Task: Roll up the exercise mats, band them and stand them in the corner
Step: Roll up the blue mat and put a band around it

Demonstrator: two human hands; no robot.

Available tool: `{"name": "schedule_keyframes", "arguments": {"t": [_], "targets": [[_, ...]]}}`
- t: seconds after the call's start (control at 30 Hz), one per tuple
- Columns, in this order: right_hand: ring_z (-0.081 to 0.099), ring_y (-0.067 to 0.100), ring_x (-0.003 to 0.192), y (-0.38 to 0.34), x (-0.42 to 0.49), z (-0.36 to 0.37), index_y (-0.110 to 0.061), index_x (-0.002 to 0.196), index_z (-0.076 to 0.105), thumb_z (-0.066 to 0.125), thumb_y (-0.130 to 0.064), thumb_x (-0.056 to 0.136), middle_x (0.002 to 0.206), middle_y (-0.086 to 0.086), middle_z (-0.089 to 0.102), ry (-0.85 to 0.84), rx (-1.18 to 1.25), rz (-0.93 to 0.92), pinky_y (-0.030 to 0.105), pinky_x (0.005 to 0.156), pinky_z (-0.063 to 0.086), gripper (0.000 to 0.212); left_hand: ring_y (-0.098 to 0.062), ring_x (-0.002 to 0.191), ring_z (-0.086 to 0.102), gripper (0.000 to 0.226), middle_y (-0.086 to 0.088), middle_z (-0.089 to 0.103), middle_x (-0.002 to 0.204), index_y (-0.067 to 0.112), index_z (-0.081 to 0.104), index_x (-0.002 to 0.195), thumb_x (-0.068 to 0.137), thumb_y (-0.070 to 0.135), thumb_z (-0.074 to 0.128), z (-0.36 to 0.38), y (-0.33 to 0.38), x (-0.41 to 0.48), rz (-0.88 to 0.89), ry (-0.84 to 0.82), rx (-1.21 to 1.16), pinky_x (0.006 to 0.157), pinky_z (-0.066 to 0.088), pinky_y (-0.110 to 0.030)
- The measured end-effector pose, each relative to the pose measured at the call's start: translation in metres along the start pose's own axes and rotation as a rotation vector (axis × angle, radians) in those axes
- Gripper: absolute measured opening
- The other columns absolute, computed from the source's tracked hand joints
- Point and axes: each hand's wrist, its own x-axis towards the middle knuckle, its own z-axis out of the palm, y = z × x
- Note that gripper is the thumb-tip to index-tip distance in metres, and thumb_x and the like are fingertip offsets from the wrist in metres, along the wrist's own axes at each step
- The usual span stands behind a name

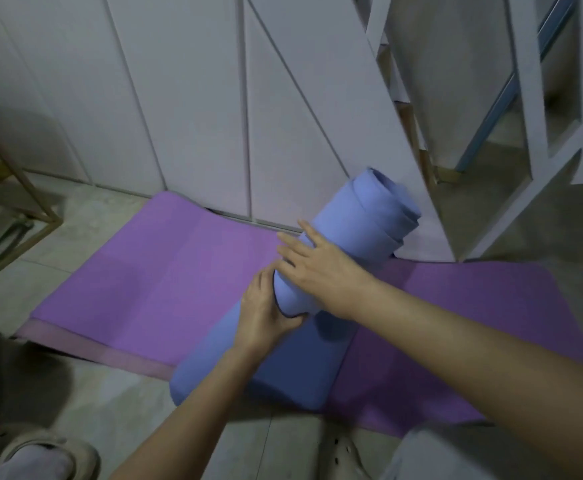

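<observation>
A rolled blue exercise mat (335, 271) lies diagonally across a flat purple exercise mat (165, 271) spread on the tiled floor (116, 410). The roll's far end, with its spiral layers showing, points up toward the white panelled wall (186, 98) and the foot of a white shelving frame (542, 98); its near end rests at the purple mat's front edge.

The person's right hand (317, 268) lies palm-down over the top of the roll near its middle, fingers spread and extended across the curved surface. The left hand (265, 313) grips the roll from the left side just below it, fingers curled and pressed together at a thin dark band (279, 303) that runs around the mat there; whether the fingertips pinch the band cannot be told.

At left a metal-framed stand (16, 202) holds dark items too blurred to identify. Light-coloured clogs (58, 452) show at the bottom edge.
</observation>
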Motion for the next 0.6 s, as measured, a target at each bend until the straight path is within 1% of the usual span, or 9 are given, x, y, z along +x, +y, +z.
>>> {"name": "schedule_keyframes", "arguments": {"t": [0.07, 0.1, 0.17, 0.23, 0.33, 0.43, 0.5, 0.57, 0.6], "targets": [[0.047, 0.031, 0.129, 0.009, -0.006, -0.003, -0.007, 0.119, 0.062, 0.073, -0.031, 0.070, 0.130, 0.015, 0.058, 0.311, 0.157, 0.081, 0.052, 0.111, 0.022, 0.056, -0.016, 0.106, 0.055, 0.093, 0.003, 0.054, 0.121, 0.012, 0.044, 0.132, 0.051, 0.039, 0.081, -0.013, -0.003, 0.000, -0.091, 0.026, -0.118, 0.079, 0.043, -0.015], [0.049, 0.032, 0.128, 0.017, -0.008, -0.006, -0.006, 0.120, 0.062, 0.066, -0.032, 0.076, 0.130, 0.016, 0.058, 0.478, 0.194, 0.150, 0.051, 0.110, 0.021, 0.051, -0.009, 0.105, 0.052, 0.091, 0.009, 0.052, 0.120, 0.018, 0.043, 0.132, 0.051, 0.034, 0.083, -0.019, -0.007, 0.000, -0.128, 0.033, -0.157, 0.074, 0.038, -0.004], [0.042, 0.035, 0.132, 0.037, -0.010, -0.014, -0.004, 0.128, 0.056, 0.048, -0.037, 0.088, 0.137, 0.017, 0.051, 0.640, 0.293, 0.377, 0.049, 0.112, 0.015, 0.052, -0.005, 0.101, 0.050, 0.090, 0.013, 0.051, 0.117, 0.024, 0.041, 0.129, 0.053, 0.030, 0.087, -0.029, -0.017, -0.005, -0.173, 0.029, -0.176, 0.068, 0.036, 0.001], [0.025, 0.032, 0.142, 0.051, -0.006, -0.024, -0.010, 0.141, 0.043, 0.035, -0.049, 0.092, 0.150, 0.012, 0.036, 0.576, 0.587, 0.588, 0.047, 0.115, 0.006, 0.063, -0.007, 0.098, 0.050, 0.092, 0.013, 0.052, 0.113, 0.024, 0.040, 0.128, 0.048, 0.040, 0.084, -0.037, -0.025, -0.014, -0.217, 0.031, -0.174, 0.065, 0.036, 0.001], [0.008, 0.021, 0.147, 0.048, 0.007, -0.028, -0.019, 0.149, 0.025, 0.031, -0.058, 0.095, 0.158, 0.001, 0.019, 0.282, 1.040, 0.590, 0.041, 0.119, 0.008, 0.067, -0.010, 0.098, 0.052, 0.091, 0.011, 0.053, 0.111, 0.027, 0.037, 0.124, 0.048, 0.034, 0.087, -0.042, -0.036, -0.028, -0.269, 0.043, -0.172, 0.065, 0.036, -0.001], [0.010, 0.017, 0.146, 0.026, 0.017, -0.032, -0.024, 0.148, 0.029, 0.037, -0.055, 0.094, 0.157, -0.004, 0.021, 0.218, 1.068, 0.494, 0.037, 0.116, 0.018, 0.063, -0.011, 0.102, 0.051, 0.095, 0.010, 0.051, 0.115, 0.026, 0.035, 0.126, 0.049, 0.026, 0.091, -0.052, -0.047, -0.036, -0.324, 0.041, -0.184, 0.071, 0.037, -0.014], [0.006, 0.016, 0.147, 0.010, 0.022, -0.035, -0.026, 0.148, 0.028, 0.040, -0.055, 0.093, 0.158, -0.005, 0.019, 0.247, 1.051, 0.450, 0.035, 0.115, 0.018, 0.064, -0.011, 0.102, 0.052, 0.098, 0.010, 0.051, 0.115, 0.030, 0.032, 0.122, 0.041, 0.041, 0.086, -0.060, -0.055, -0.041, -0.359, 0.034, -0.198, 0.075, 0.039, -0.020], [0.003, 0.017, 0.147, 0.001, 0.027, -0.040, -0.027, 0.150, 0.022, 0.041, -0.055, 0.093, 0.158, -0.004, 0.016, 0.254, 1.036, 0.433, 0.035, 0.115, 0.018, 0.066, -0.010, 0.101, 0.051, 0.098, 0.009, 0.050, 0.114, 0.031, 0.029, 0.119, 0.036, 0.051, 0.078, -0.068, -0.059, -0.042, -0.374, 0.010, -0.207, 0.072, 0.039, -0.015], [0.001, 0.018, 0.147, -0.001, 0.029, -0.044, -0.027, 0.150, 0.020, 0.040, -0.056, 0.093, 0.159, -0.003, 0.015, 0.237, 1.011, 0.418, 0.036, 0.115, 0.018, 0.068, -0.010, 0.103, 0.051, 0.098, 0.008, 0.049, 0.116, 0.029, 0.028, 0.119, 0.039, 0.048, 0.081, -0.072, -0.062, -0.042, -0.385, -0.018, -0.219, 0.069, 0.039, -0.010]]}}
